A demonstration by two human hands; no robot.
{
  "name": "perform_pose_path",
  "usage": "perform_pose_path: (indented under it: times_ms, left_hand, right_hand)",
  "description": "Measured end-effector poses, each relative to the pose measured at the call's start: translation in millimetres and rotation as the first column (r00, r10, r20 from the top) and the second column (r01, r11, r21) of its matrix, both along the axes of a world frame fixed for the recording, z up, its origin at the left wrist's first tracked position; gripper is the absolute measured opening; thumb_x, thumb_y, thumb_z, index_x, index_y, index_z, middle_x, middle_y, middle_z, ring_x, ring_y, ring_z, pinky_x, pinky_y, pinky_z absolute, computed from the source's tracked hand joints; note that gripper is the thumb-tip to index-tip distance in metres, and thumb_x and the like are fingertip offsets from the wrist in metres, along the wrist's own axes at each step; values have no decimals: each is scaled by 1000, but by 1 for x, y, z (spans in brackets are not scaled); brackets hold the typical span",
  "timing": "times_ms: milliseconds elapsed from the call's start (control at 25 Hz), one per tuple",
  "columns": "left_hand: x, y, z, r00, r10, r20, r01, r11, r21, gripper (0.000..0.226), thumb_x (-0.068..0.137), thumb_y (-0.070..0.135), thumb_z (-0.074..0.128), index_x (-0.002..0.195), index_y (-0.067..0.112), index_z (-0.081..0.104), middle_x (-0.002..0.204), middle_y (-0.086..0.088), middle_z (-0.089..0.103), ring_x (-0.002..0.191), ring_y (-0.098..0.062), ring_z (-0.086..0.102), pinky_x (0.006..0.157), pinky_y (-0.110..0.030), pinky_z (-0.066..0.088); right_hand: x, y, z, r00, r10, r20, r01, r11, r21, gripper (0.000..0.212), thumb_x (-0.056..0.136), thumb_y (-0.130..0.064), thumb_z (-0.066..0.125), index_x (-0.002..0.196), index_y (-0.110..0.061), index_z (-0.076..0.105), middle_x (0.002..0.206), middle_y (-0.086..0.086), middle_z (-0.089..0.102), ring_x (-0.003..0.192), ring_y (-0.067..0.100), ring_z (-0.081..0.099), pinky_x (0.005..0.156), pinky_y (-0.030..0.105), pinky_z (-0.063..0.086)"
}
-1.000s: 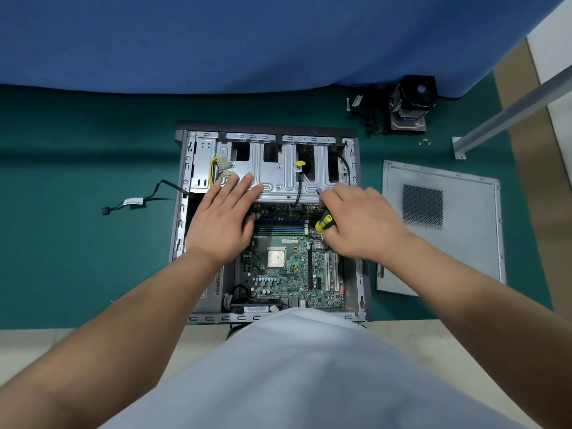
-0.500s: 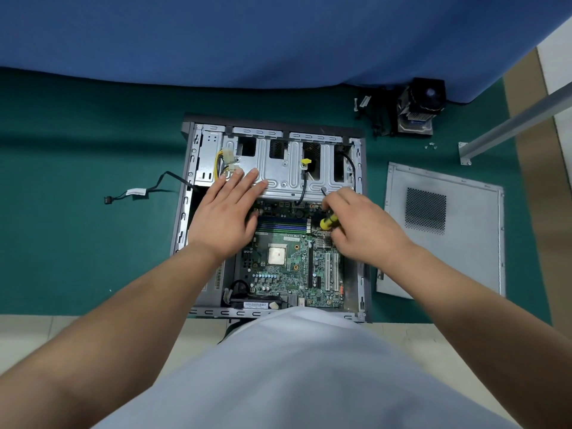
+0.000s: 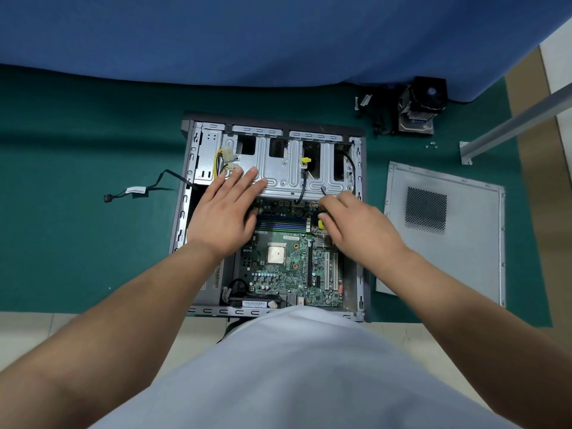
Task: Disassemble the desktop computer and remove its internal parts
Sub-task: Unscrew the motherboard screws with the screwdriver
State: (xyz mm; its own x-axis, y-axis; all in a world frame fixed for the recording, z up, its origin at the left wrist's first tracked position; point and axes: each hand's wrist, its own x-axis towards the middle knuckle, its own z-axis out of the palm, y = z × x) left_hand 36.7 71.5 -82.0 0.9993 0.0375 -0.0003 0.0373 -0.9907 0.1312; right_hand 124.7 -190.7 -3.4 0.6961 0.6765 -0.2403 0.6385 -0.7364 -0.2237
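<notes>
An open grey computer case (image 3: 181, 224) lies flat on a green mat. Inside it sit a green motherboard (image 3: 278, 274) and, at the far end, a silver drive cage (image 3: 278, 168). My left hand (image 3: 226, 212) lies flat with straight fingers on the cage's near left edge. My right hand (image 3: 356, 224) grips a screwdriver with a yellow and black handle (image 3: 322, 223). Its tip points at the cage's near right edge; my fingers hide most of the tool.
The removed side panel (image 3: 464, 243) lies right of the case. A cooler with fan (image 3: 421, 106), loose cables and small screws (image 3: 431, 146) sit at the far right. A black cable (image 3: 136, 191) trails left of the case. A metal bar (image 3: 510, 128) slants at the right.
My right hand has slid slightly farther toward the drive cage, and its fingers now cover more of the screwdriver handle. My left hand stays flat on the cage.
</notes>
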Motion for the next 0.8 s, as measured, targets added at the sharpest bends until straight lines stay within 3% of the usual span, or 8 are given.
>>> perform_pose_path:
  times_ms: [120,280,360,520,720,800]
  left_hand:
    - [0,0,-1,1000,1,7,-1,1000,0,63,99,43,33,161,31,28,170,5,23,158,-17,18,129,-41,8]
    - [-1,1,-3,1000,2,16,-2,1000,4,63,99,43,33,161,32,27,170,6,23,158,-16,17,129,-41,8]
    - [-1,0,-3,1000,1,18,-1,1000,4,63,99,43,33,161,32,27,170,6,23,158,-16,17,129,-41,8]
    - [-1,1,-5,1000,4,21,-5,1000,0,63,99,43,34,161,33,27,170,6,23,158,-16,17,129,-41,8]
    - [0,1,-5,1000,7,28,-6,1000,-9,63,99,42,34,160,33,28,169,6,25,157,-16,18,129,-42,10]
    - [0,1,-5,1000,10,27,-10,1000,-7,63,99,42,34,160,33,28,169,6,25,157,-16,18,129,-42,9]
  right_hand:
    - [-1,0,0,997,-13,-74,16,999,35,40,90,-20,55,129,-19,49,123,3,52,112,27,53,84,46,55]
    - [-2,0,-4,995,-97,-7,97,995,23,33,103,-36,53,127,-14,53,122,7,53,98,30,61,78,40,54]
    - [-2,-3,-6,993,-106,-51,110,991,74,31,100,-30,62,125,-13,58,121,6,52,98,27,61,84,38,53]
    - [0,-6,-5,947,-260,-190,297,934,201,32,88,-17,73,118,-20,61,117,-1,50,94,19,58,87,37,52]
    - [-3,-1,-6,969,-220,-113,229,971,67,31,97,-26,62,127,-20,54,122,5,58,98,28,64,83,44,55]
    - [-2,-2,-6,962,-220,-163,239,965,110,24,95,-16,62,118,-18,61,117,2,58,97,25,62,85,43,53]
